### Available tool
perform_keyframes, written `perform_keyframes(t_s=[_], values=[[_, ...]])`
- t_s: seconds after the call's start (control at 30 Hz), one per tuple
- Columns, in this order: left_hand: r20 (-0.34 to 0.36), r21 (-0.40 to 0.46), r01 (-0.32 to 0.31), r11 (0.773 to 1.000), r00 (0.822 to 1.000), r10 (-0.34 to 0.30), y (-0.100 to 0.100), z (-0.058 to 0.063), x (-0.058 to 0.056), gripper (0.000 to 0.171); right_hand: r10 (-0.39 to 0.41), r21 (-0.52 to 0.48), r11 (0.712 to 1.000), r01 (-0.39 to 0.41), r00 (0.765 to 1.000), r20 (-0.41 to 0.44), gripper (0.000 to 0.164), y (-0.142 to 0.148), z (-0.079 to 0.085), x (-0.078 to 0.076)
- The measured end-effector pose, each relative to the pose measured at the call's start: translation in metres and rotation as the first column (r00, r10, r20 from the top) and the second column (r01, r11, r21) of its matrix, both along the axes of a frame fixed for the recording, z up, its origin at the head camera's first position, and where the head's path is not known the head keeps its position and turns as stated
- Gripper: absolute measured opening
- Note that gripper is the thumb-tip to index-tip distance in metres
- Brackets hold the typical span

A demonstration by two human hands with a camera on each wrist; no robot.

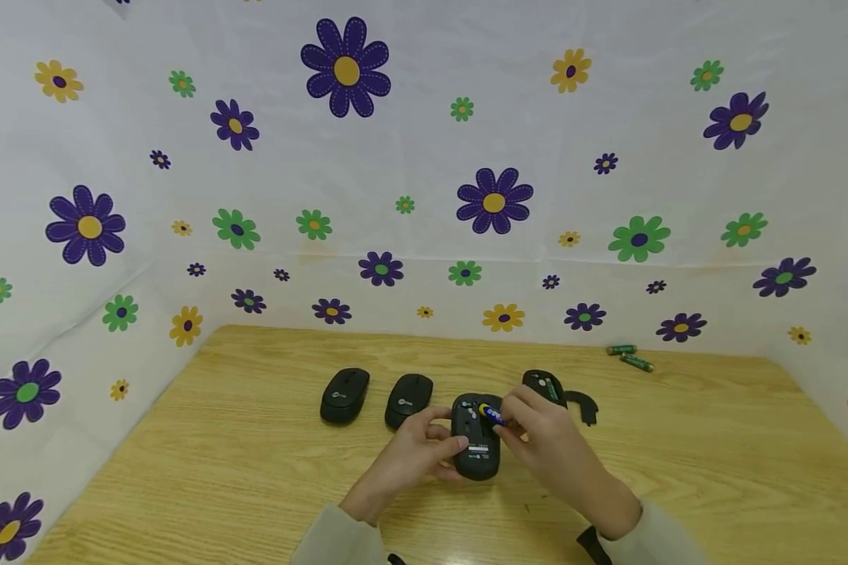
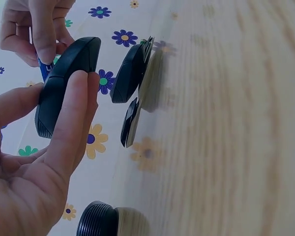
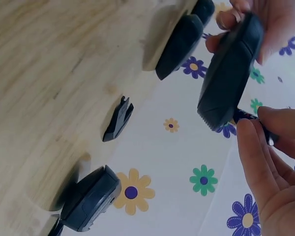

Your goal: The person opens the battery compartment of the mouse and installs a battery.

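My left hand (image 1: 413, 451) grips a black computer mouse (image 1: 479, 468), raised with its underside facing me and its battery slot uncovered. My right hand (image 1: 554, 443) pinches a blue battery (image 1: 491, 413) with a yellow end, tilted against the slot. In the right wrist view the battery (image 3: 243, 115) is between thumb and fingers, its far end hidden by the mouse (image 3: 231, 73). How deep it sits in the slot I cannot tell. Just behind the right hand, another mouse (image 1: 537, 380) lies belly-up with a green battery (image 1: 551, 390) in it.
Two black mice (image 1: 345, 396) (image 1: 408, 399) stand upright to the left on the wooden table (image 1: 254, 455). A curved black cover (image 1: 583, 406) lies right of the belly-up mouse. Two green batteries (image 1: 636, 362) lie at the back right. A small dark piece (image 3: 119, 120) shows in the right wrist view.
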State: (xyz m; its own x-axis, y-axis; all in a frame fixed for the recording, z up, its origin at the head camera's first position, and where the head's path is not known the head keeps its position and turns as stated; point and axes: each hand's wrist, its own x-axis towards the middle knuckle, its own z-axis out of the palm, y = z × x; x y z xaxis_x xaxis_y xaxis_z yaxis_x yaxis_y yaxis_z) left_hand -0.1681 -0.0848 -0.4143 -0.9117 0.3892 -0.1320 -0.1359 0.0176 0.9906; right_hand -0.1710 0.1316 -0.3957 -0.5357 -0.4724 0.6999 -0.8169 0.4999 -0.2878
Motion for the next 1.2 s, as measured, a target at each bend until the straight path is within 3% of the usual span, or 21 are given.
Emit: perform_keyframes(t_s=[0.17,0.43,0.67,0.77,0.87,1.0,1.1,1.2], values=[[-0.015,0.008,-0.007,1.0,1.0,0.007,0.0,-0.002,-0.001,0.055,-0.003,0.04,0.999,0.004,0.999,-0.039,0.049,-0.005,-0.003,0.004],[-0.016,-0.002,-0.03,1.0,0.999,0.03,0.0,-0.002,-0.001,0.056,-0.084,0.118,0.99,0.084,0.996,-0.007,0.041,-0.01,0.001,0.008],[-0.021,-0.007,-0.032,0.999,0.999,0.032,0.001,0.001,0.0,0.057,-0.1,0.09,0.991,0.098,0.995,0.025,0.033,-0.01,-0.004,0.005],[-0.029,-0.016,-0.038,0.999,0.999,0.037,0.001,0.002,0.0,0.057,-0.127,0.063,0.991,0.122,0.988,0.088,0.03,-0.012,-0.004,0.007],[-0.035,-0.033,-0.043,0.999,0.999,0.042,0.002,0.002,0.0,0.058,-0.187,0.055,0.982,0.179,0.958,0.216,0.029,-0.016,0.001,0.009],[-0.043,-0.037,-0.05,0.998,0.998,0.048,0.002,0.0,0.0,0.058,-0.254,0.108,0.967,0.23,0.886,0.388,0.024,-0.021,0.011,0.014],[-0.052,-0.028,-0.064,0.998,0.997,0.063,0.001,-0.001,0.0,0.057,-0.232,0.14,0.972,0.187,0.857,0.461,0.031,-0.02,0.017,0.015],[-0.052,-0.012,-0.063,0.998,0.997,0.062,0.0,-0.001,-0.001,0.056,-0.186,0.126,0.982,0.141,0.844,0.503,0.037,-0.016,0.019,0.014]])
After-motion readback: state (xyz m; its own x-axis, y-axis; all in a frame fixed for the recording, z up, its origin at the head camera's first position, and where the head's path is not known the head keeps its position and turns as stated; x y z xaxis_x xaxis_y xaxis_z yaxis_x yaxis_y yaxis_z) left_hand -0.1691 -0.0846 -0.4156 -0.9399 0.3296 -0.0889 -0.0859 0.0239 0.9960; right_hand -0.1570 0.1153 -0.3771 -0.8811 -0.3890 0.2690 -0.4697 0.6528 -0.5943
